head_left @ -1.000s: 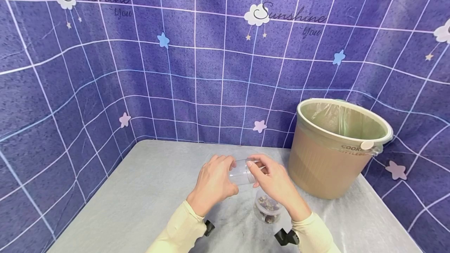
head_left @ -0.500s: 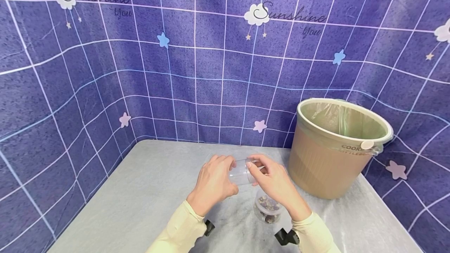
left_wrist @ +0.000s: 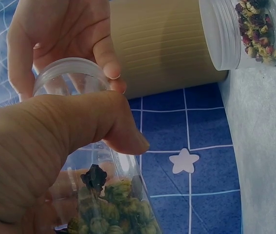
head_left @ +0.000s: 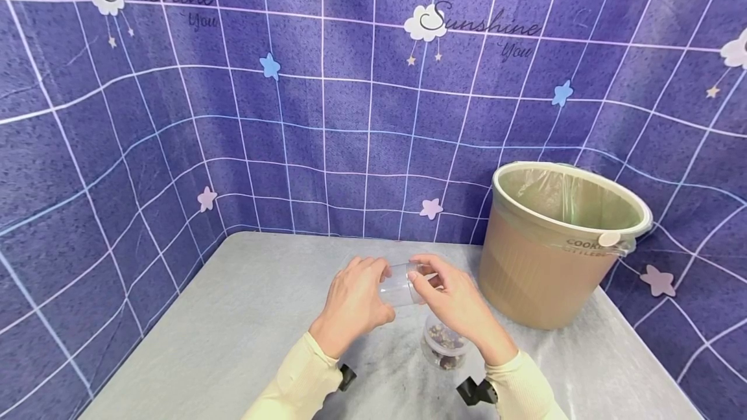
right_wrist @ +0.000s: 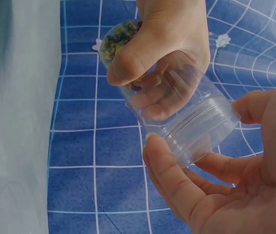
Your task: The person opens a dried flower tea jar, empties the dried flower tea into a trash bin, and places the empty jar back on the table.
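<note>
The jar point(head_left: 399, 285) is held tilted above the table point(head_left: 262, 303), the left hand point(head_left: 357, 300) curled round its body, the right hand point(head_left: 452, 293) pinching its rim end between thumb and fingers. A lidded tub point(head_left: 446, 346) stands nearby.

Left grip point(head_left: 357, 300) curled, right grip point(head_left: 452, 293) curled opposite, left forearm point(head_left: 294, 374) and right forearm point(head_left: 521, 386) angled inward

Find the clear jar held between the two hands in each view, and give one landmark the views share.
Head: just below centre, the clear jar is tipped sideways.
Left wrist: left of centre, the jar runs down to the bottom edge.
Right wrist: near centre, slanting from upper left towards the right.
Shared landmark: the left hand, gripping it.
</note>
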`<state>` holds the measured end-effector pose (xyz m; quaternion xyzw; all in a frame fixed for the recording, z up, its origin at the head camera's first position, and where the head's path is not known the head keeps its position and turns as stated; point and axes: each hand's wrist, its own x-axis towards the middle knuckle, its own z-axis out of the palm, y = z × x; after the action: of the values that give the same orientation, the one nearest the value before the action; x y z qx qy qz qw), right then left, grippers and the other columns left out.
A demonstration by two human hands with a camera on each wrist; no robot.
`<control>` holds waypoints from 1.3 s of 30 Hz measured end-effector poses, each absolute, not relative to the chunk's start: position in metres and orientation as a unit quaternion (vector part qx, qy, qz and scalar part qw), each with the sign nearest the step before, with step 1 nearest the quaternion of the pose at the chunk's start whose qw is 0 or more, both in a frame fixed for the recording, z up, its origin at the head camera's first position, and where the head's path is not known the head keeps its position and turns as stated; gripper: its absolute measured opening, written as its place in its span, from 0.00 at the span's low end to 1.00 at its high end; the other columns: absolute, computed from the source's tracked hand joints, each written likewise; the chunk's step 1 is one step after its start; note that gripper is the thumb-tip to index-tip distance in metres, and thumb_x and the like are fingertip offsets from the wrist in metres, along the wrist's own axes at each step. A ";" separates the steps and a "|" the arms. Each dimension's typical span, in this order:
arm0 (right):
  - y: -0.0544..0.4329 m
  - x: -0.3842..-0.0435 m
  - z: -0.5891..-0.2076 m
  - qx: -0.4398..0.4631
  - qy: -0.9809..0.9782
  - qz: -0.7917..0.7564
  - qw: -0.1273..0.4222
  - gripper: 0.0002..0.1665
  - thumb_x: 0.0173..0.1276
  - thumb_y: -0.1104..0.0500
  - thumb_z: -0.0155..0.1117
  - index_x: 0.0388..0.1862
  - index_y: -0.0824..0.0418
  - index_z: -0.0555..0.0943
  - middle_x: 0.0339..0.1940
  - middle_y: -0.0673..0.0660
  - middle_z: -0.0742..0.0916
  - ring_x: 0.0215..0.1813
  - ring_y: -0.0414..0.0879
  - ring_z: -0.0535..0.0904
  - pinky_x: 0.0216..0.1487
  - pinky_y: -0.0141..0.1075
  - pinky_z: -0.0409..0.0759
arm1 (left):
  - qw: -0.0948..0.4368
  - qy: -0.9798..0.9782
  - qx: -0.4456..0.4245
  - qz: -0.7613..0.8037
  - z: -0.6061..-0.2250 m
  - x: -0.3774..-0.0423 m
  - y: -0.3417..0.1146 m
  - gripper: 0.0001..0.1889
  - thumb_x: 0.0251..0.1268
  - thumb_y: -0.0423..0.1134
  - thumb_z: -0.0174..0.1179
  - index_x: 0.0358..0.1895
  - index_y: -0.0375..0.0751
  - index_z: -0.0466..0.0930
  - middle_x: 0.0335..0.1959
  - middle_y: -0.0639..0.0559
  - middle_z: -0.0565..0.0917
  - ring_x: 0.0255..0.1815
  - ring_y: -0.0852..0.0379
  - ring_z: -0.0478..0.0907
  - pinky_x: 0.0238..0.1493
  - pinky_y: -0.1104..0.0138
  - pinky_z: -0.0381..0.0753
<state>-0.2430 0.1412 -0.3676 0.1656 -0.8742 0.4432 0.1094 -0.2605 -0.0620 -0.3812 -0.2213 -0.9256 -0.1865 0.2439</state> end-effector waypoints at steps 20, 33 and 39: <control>0.143 -0.244 -0.369 0.205 -0.870 0.430 0.131 0.21 0.75 0.49 0.64 0.64 0.45 0.79 0.54 0.55 0.88 0.47 0.39 0.86 0.47 0.35 0.84 | 0.240 -0.928 -0.217 -0.185 -0.380 -0.260 -0.063 0.25 0.26 0.39 0.76 0.39 0.51 0.82 0.31 0.61 0.80 0.37 0.55 0.76 0.34 0.60 0.76; 0.143 -0.243 -0.369 0.225 -0.859 0.442 0.130 0.22 0.74 0.53 0.65 0.65 0.47 0.78 0.56 0.57 0.86 0.49 0.43 0.86 0.49 0.34 0.85 | 0.241 -0.927 -0.218 -0.188 -0.379 -0.260 -0.064 0.26 0.25 0.40 0.76 0.39 0.51 0.82 0.31 0.61 0.80 0.36 0.55 0.75 0.34 0.60 0.75; 0.143 -0.244 -0.370 0.235 -0.853 0.447 0.128 0.23 0.74 0.54 0.65 0.66 0.48 0.78 0.55 0.56 0.86 0.49 0.44 0.86 0.50 0.35 0.85 | 0.235 -0.929 -0.216 -0.189 -0.379 -0.260 -0.064 0.26 0.26 0.40 0.76 0.39 0.51 0.82 0.32 0.61 0.80 0.36 0.56 0.75 0.34 0.60 0.75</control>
<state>-0.2436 0.1433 -0.3699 0.2354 -0.8535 0.4470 0.1278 -0.2598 -0.0637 -0.3794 -0.2160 -0.9286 -0.1892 0.2351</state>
